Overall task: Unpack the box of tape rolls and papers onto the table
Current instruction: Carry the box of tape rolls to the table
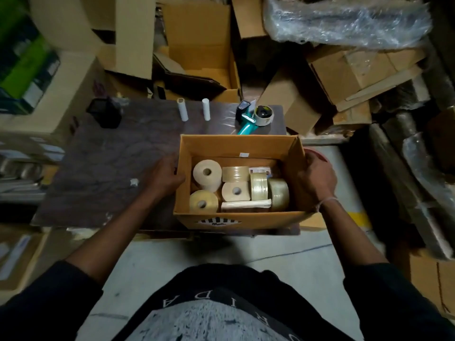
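Note:
An open cardboard box (236, 143) stands on the right part of the dark table (103, 173). Inside lie several tape rolls (207, 174), clear and tan, a white tube (246, 205) along the near wall, and printed papers (261, 170) at the back. My left hand (165, 175) grips the box's left wall from outside. My right hand (315, 179) grips the right wall, fingers curled over its rim. Both forearms reach in from below.
At the table's far edge stand two white tubes (182, 109), a black holder (106, 113) and a teal tape dispenser (256, 118). Stacked cardboard boxes (202, 45) and plastic-wrapped bundles (344, 18) crowd the back and right. Grey floor lies below me.

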A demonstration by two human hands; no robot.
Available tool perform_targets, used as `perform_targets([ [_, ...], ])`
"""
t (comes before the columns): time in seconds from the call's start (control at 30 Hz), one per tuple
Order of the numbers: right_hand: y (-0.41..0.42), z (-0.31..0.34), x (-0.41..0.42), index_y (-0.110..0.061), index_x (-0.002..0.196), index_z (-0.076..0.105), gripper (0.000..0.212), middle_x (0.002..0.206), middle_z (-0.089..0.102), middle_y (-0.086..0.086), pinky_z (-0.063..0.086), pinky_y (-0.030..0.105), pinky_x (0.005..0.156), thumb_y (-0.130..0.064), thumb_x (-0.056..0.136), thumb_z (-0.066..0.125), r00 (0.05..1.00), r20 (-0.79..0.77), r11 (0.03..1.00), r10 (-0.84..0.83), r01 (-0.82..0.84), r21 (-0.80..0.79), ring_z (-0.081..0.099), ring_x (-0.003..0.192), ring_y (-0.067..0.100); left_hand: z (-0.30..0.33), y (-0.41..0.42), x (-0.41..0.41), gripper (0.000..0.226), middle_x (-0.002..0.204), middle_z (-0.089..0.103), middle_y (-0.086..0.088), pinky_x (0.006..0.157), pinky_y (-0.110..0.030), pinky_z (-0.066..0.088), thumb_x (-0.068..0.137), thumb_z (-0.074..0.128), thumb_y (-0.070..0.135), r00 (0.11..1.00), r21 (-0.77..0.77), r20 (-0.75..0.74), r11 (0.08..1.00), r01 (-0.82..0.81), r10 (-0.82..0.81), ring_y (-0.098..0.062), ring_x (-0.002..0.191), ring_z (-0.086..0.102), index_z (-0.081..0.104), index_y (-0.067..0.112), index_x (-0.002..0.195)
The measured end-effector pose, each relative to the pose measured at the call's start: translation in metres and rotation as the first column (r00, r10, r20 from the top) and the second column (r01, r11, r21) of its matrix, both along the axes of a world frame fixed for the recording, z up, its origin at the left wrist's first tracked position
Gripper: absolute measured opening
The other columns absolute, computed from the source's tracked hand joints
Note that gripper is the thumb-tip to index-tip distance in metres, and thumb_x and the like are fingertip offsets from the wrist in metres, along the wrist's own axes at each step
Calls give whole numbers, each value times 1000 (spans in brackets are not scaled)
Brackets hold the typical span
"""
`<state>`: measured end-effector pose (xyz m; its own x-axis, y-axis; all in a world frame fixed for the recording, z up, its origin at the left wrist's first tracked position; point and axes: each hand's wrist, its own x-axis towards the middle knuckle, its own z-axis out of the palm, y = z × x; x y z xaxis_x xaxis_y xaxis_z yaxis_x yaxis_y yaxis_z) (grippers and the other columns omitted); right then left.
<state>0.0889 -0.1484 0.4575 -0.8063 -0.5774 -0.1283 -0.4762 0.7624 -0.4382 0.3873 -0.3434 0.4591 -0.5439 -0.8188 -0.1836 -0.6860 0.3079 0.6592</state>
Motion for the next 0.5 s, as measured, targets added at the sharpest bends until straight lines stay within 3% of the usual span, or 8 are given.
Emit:
perform_targets([
  [0.1, -4, -5, -8, -29, 119, 60, 37, 114, 71, 9, 54, 48, 88, -44, 86, 55, 1000, -12, 999, 28, -27, 23, 65, 104, 38, -5, -5, -3, 17, 95, 70, -1, 61, -22, 44, 90, 66, 15, 1000, -10, -10, 1000, -19, 19, -12, 76, 61, 65, 18, 107],
  [0.2, -11, -11, -17, -23, 117, 61, 33, 111, 71, 12, 54, 46, 86, -37, 87, 58, 998, -34, 998, 54, -53, 39, 65, 101, 39, -9, -11, -5, 15, 97, 73, -4, 75, -39, 58, 86, 64, 30, 998, 10, 4, 998, -62, 62, -21, 82, 69, 64, 30, 101],
  [0.27, -20, -14, -20, -15, 112, 62, 29, 107, 70, 16, 52, 44, 82, -29, 87, 61, 995, -62, 995, 73, -69, 66, 65, 99, 41, -12, -15, -6, 23, 104, 73, -2, 83, -49, 59, 84, 60, 39, 995, 27, 25, 995, -97, 96, -26, 92, 70, 61, 40, 107],
  [0.4, -32, -15, -31, -4, 121, 55, 35, 114, 65, 25, 51, 50, 86, -16, 89, 63, 991, -34, 974, 127, -118, 191, 63, 105, 45, -10, -22, -11, 40, 113, 72, 2, 86, -50, 59, 86, 60, 35, 993, 20, 48, 994, -112, 111, -23, 100, 70, 55, 44, 124],
  [0.5, -37, -17, -36, -1, 120, 56, 36, 116, 65, 26, 52, 49, 87, -17, 88, 63, 988, -29, 965, 154, -144, 217, 63, 105, 45, -10, -23, -13, 42, 118, 70, 0, 87, -51, 57, 93, 59, 31, 992, 4, 104, 997, -77, 76, -24, 104, 69, 49, 42, 132],
])
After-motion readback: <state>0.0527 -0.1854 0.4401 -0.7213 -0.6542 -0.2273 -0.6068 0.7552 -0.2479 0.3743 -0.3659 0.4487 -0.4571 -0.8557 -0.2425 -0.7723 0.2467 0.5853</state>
